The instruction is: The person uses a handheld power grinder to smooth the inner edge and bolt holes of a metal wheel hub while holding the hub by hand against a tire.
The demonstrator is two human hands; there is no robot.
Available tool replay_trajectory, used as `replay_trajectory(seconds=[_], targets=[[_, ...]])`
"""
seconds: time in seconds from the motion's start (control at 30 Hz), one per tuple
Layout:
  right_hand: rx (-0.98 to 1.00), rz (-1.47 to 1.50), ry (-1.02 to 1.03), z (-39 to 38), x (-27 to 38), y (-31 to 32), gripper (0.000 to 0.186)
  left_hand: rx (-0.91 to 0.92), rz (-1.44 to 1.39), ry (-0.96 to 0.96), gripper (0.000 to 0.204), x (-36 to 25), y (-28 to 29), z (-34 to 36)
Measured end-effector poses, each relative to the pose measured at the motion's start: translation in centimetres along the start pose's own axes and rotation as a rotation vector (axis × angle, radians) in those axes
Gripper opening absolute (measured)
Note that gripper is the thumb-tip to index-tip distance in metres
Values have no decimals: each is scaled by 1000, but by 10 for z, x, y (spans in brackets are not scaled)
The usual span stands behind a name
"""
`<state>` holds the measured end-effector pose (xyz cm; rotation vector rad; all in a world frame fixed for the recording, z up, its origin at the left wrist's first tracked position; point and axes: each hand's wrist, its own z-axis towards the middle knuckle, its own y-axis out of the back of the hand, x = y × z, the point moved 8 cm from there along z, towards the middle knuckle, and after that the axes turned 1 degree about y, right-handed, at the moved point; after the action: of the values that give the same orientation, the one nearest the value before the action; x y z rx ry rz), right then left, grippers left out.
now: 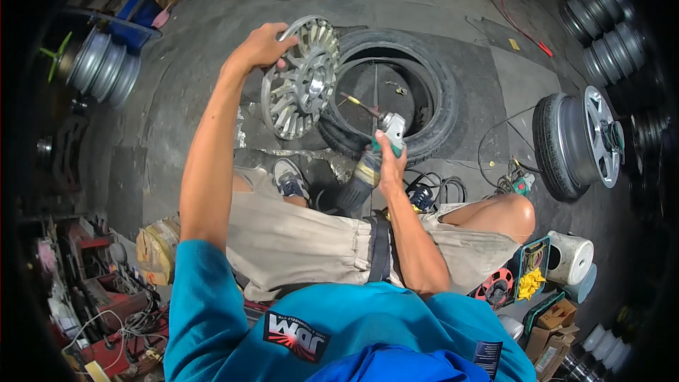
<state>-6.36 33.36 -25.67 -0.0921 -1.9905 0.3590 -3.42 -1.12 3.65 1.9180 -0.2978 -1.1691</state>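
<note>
My left hand [264, 48] grips the outer edge of a grey multi-spoke alloy wheel rim [311, 83], its fingers curled over the lip. The rim stands tilted on edge beside a black tyre [444, 102] that lies flat on the floor, and it overlaps the tyre's left side. In my right hand [391, 164] is an angle grinder [393, 127] with a grey head and a green and dark body. The grinder is over the tyre's near edge, a yellow-tipped side handle pointing toward the rim. Its disc cannot be made out.
A wheel with its tyre [566, 141] stands at the right, near loose black cables [453, 187]. Silver rims [106, 67] are stacked far left. Tools and a red box [113, 304] crowd the near left. A white bucket [570, 257] and a crate [532, 269] sit near right.
</note>
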Motion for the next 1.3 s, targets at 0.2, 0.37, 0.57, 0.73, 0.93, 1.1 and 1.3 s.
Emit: replay_trajectory(seconds=[0.2, 0.37, 0.57, 0.73, 0.93, 1.1, 1.3], targets=[[14, -254, 45, -23, 29, -11, 105, -145, 214, -156, 45, 7, 1, 22], [71, -430, 144, -38, 48, -48, 94, -379, 266, -281, 48, 8, -4, 23], [12, -486, 177, -37, 40, -60, 94, -469, 132, -364, 44, -3, -10, 12], [128, -379, 206, -48, 46, -75, 93, -488, 131, -330, 43, -2, -10, 20], [64, -369, 247, -40, 53, -72, 88, -465, 95, -321, 46, -2, -12, 24], [100, -429, 292, -44, 64, -78, 86, -472, 73, -287, 48, 13, -6, 25], [25, -533, 283, -43, 63, -66, 86, -469, 49, -260, 52, 19, -5, 25]])
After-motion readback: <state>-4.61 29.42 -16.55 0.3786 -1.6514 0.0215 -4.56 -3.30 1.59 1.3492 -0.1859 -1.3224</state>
